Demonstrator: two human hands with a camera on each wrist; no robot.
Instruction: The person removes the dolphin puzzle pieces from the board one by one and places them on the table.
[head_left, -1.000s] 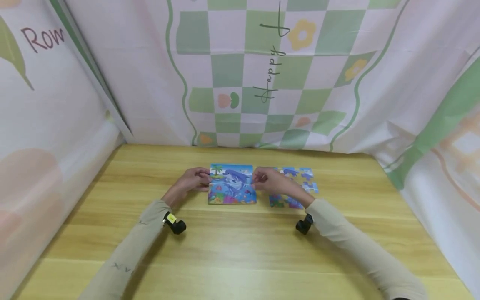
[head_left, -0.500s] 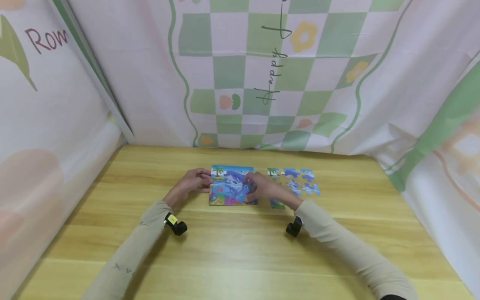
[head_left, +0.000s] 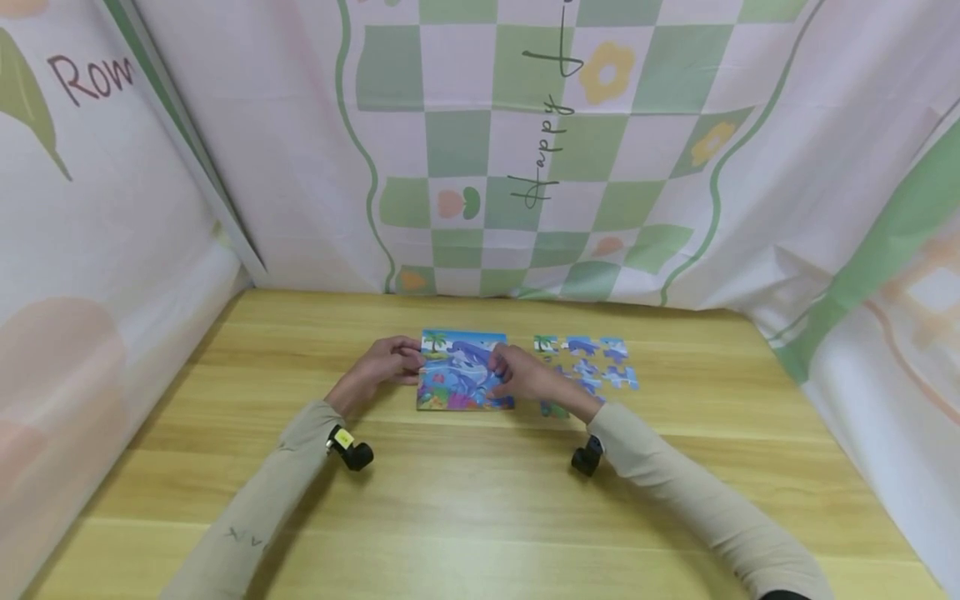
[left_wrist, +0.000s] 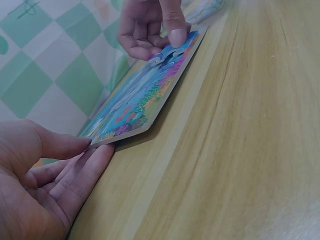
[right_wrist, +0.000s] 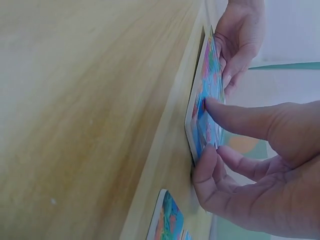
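Observation:
A jigsaw puzzle in its tray (head_left: 457,379), printed with a dolphin and coral, lies at the back middle of the table. My left hand (head_left: 384,362) pinches its left edge, thumb on top and fingers beneath; in the left wrist view this edge is raised off the wood. Over the right part of the picture is my right hand (head_left: 529,373). Between its thumb and fingertips, a puzzle piece (right_wrist: 204,126) stands tilted up from the picture in the right wrist view. In the head view the right hand covers this piece.
Several loose puzzle pieces (head_left: 617,377) lie in rows just right of the tray, some hidden under the right forearm. The wooden table (head_left: 465,500) ends at a patterned curtain (head_left: 457,142) behind, with more cloth at both sides.
My right hand has moved left from the tray's right edge onto the picture and now pinches a puzzle piece. The left hand keeps its hold on the left edge.

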